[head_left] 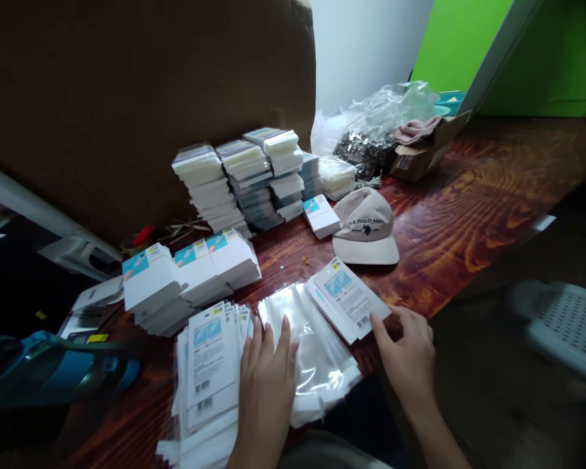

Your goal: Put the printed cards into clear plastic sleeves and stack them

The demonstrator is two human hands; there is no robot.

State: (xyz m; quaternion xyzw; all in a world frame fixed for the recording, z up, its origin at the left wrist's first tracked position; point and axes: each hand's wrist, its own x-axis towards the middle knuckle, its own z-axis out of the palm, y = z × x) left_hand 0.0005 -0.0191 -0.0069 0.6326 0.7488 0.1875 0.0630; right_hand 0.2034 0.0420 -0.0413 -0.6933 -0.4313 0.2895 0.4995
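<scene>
My left hand point(267, 384) lies with fingers stretched out, between a pile of bagged printed cards point(209, 371) and a stack of clear plastic bags point(305, 348). Its fingertips touch the bags' left side. My right hand point(407, 358) is at the lower right corner of a small stack of printed cards point(348, 299). The thumb rests on the top card and the index finger is bent at its edge. These white cards carry blue pictures, small print and a yellow mark. The undersides of my right fingers are hidden.
Stacks of white cards point(190, 270) stand left. Taller stacks of packs point(261, 176) line the back. A beige cap point(366, 228) lies beside a small card stack point(321, 216). Behind are clear plastic wrap point(390, 107) and a cardboard box point(420, 159). A grey stool point(566, 326) stands right.
</scene>
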